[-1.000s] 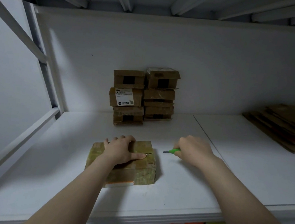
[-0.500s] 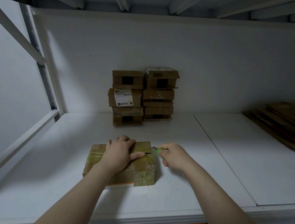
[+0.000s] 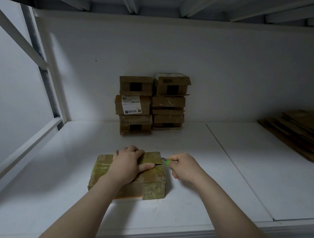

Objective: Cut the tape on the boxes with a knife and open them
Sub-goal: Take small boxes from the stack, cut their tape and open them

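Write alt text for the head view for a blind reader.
A left hand presses on a taped box on a white shelf while the right hand holds a green knife at the box's far right corner. Behind, small boxes are stacked against the wall; flattened cardboard lies at the far right.

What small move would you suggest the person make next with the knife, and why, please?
Probably draw the knife leftward along the taped top of the box: the right hand holds its blade at the right edge, and the left hand presses the box steady.
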